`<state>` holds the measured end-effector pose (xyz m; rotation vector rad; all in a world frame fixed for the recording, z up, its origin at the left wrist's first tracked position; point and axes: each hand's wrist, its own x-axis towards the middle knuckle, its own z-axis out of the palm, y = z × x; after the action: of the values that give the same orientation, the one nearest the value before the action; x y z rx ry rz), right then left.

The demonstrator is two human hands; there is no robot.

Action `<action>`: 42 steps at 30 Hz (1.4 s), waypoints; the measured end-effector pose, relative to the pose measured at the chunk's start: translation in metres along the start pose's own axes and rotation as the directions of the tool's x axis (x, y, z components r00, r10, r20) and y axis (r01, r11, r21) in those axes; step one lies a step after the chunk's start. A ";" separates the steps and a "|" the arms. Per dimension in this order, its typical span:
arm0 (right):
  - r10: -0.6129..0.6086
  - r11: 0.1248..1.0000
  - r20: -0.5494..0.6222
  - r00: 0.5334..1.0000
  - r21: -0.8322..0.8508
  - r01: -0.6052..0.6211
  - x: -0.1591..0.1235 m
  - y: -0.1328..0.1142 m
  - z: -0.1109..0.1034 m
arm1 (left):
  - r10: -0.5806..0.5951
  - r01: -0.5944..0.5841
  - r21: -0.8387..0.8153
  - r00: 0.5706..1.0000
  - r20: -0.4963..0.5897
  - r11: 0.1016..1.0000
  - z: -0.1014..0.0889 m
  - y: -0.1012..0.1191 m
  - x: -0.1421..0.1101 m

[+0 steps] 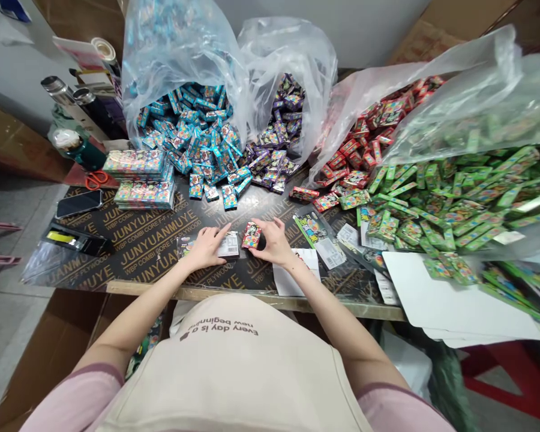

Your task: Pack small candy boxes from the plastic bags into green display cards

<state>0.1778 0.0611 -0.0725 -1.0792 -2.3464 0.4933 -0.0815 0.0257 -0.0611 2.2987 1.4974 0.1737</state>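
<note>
Between the thumb and fingers of my right hand is a small red printed box, held just above the black plywood tabletop. My left hand lies to its left, thumb and index finger around a flat dark packet with a white barcode label. Part of that packet is hidden under the hand. To the right of my right hand lie a green and black printed packet and a white paper piece, partly covered by my wrist.
Plastic bags spill small blue boxes, purple boxes, red boxes and green boxes along the back. Wrapped stacks, orange scissors, a phone and a tape dispenser sit left. White sheets overhang the right edge.
</note>
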 end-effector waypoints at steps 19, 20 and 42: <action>0.133 0.938 0.152 0.979 0.301 -0.174 -0.008 -0.001 0.003 | 0.003 -0.024 -0.224 0.996 -0.094 0.974 0.014 -0.007 0.008; 0.197 0.954 0.091 0.976 0.212 -0.213 -0.011 0.012 -0.007 | -0.001 -0.016 -0.204 0.997 -0.081 0.979 0.015 -0.007 0.008; 0.570 0.234 0.132 0.811 0.920 -0.314 0.002 -0.034 -0.004 | -0.406 0.027 -0.995 0.914 -0.016 0.101 -0.016 0.087 0.044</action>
<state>0.1590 0.0417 -0.0512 -1.0714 -1.0524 1.5765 0.0060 0.0384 -0.0174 0.8790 1.1506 1.1173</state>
